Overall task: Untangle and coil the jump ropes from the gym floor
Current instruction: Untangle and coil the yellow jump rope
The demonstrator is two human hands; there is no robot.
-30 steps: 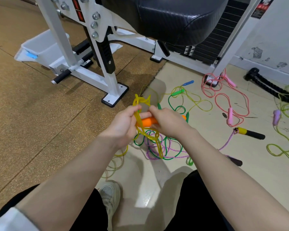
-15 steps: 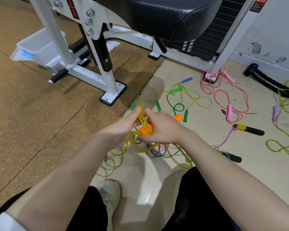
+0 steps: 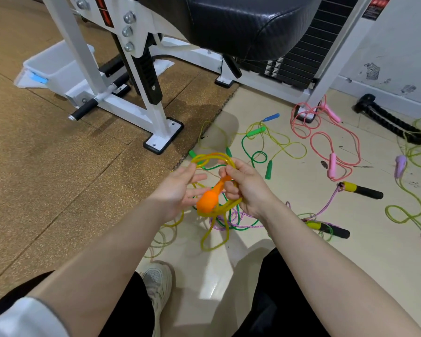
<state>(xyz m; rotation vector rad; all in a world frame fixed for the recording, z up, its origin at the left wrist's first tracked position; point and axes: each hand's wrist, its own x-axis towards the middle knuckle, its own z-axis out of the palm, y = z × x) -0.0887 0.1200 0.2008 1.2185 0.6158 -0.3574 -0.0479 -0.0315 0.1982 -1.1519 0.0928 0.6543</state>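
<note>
Yellow rope (image 3: pixel 213 157) with its orange handle (image 3: pixel 208 199) hangs between my two hands, above the tangle of green rope (image 3: pixel 254 155) and purple rope (image 3: pixel 231 218) on the pale floor (image 3: pixel 289 239). The handle's long axis runs on a slant, fat end down and toward my left, thin neck up and toward my right. My right hand (image 3: pixel 244 188) has that neck end, fingers curled round it and round the loops of yellow cord that pass over the top and under the palm. My left hand (image 3: pixel 180 190) is released, palm up and fingers straight, just beside the fat end; I cannot tell whether the fingertips touch it. A loop of the cord arcs above both hands, and one slack loop drops from the handle to the floor. So the right hand is the nearer, holding one; I judge the left should next gather the hanging slack into the coil.
</note>
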